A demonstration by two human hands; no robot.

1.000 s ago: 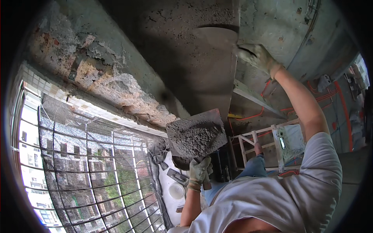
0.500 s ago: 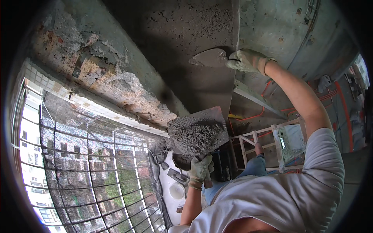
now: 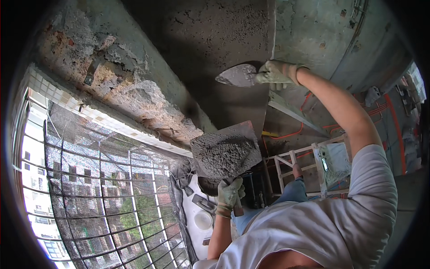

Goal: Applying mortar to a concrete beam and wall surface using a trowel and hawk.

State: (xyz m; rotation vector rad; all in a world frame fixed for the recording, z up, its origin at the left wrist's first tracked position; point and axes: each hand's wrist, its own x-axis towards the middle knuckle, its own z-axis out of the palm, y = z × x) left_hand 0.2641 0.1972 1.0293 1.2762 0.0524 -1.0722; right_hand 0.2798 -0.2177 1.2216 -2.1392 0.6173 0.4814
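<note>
My gloved right hand (image 3: pixel 278 74) is closed round the handle of a pointed trowel (image 3: pixel 239 75). The blade points left, its face smeared with grey mortar, close to the wet rendered wall (image 3: pixel 215 29). Lower down, my gloved left hand (image 3: pixel 230 192) grips a flat, squarish hawk (image 3: pixel 247 130) from its near side. Heaped on this board is a mass of rough grey mortar (image 3: pixel 226 156). A brownish handle end (image 3: pixel 238 209) sticks out below the left fingers. How the handle joins the board is hidden.
A crumbling window reveal (image 3: pixel 121 85) runs along the left, beside a barred, netted window (image 3: pixel 116 193). Below the hawk are a dark bucket (image 3: pixel 207 184), a float (image 3: pixel 204 203) and a white round container (image 3: pixel 204 220). A wooden frame (image 3: pixel 282 172) and orange conduit (image 3: pixel 293 133) lie right.
The trowel blade has turned, and its rough, mortar-covered face now shows. My right hand has shifted slightly left and down. The hawk in my left hand has moved a little left.
</note>
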